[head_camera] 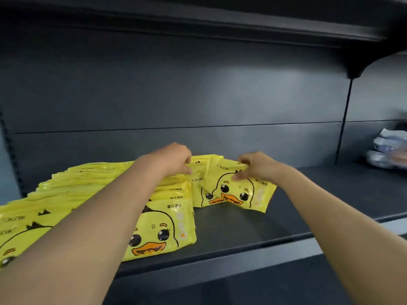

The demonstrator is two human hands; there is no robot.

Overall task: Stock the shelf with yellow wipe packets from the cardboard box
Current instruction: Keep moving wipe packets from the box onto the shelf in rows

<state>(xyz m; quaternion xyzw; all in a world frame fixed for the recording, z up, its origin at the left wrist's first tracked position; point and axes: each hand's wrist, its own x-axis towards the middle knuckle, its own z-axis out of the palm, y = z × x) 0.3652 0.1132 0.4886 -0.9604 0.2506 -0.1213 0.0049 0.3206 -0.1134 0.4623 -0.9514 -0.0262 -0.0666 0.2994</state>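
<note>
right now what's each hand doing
Left hand: pinches the back packets.
Right hand: grips the tilted front packet.

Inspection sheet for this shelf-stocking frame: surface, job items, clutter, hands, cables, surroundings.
Surface: dark shelf, stock on its left part.
Job's things: yellow wipe packets overlapped in rows at left; tilted packet at the right end of the stock; cardboard box not in view.
Clutter: pale packs, blurred, in the next bay at far right.
Grippers: left hand pinches the top of the rear packets; right hand pinches the tilted packet's top edge.
Cables: nothing seen.
Surroundings: dark back panel; upper shelf overhead.
</note>
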